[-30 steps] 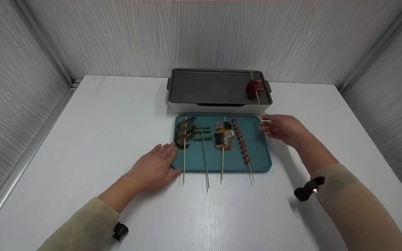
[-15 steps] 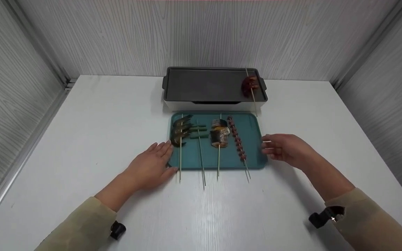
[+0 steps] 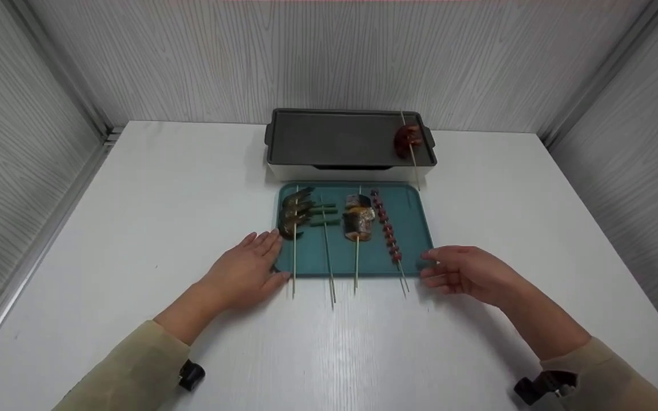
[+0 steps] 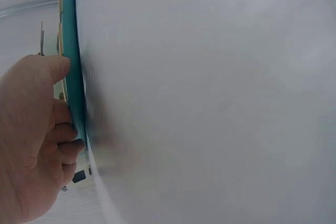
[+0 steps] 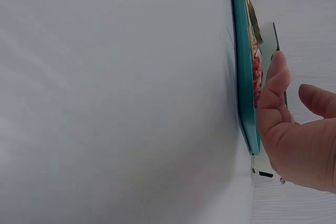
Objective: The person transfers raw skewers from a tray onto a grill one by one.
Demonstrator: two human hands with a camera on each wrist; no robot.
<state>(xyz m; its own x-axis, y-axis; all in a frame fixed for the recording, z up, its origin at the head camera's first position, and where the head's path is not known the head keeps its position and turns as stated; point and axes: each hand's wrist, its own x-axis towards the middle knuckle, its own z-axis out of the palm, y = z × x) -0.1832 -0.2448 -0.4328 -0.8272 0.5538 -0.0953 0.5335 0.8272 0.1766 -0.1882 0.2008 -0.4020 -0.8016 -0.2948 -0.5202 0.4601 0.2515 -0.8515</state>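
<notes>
A teal tray (image 3: 420,228) holds several skewers: shrimp (image 3: 295,214), green stalks (image 3: 324,212), fish pieces (image 3: 358,220) and small red pieces (image 3: 387,228). Their stick ends reach over the front rim. At the tray's left front edge lies my left hand (image 3: 246,274), fingers straight along the rim; in the left wrist view its thumb meets the teal rim. My right hand (image 3: 466,274) is at the right front corner, loosely bent fingers overlapping the rim, holding nothing. In the right wrist view, its thumb (image 5: 317,100) stands apart from the fingers.
Behind the tray stands a grill (image 3: 334,140) with a dark plate and a pale base. One dark red skewer (image 3: 408,142) lies across its right end, its stick poking past the front. Pale panels (image 3: 329,57) wall the white table (image 3: 329,354) at the back and sides.
My right hand has come down from beside the tray's upper right corner, near the grilled skewer's stick, to the right front corner. The left hand has stayed at the rim.
</notes>
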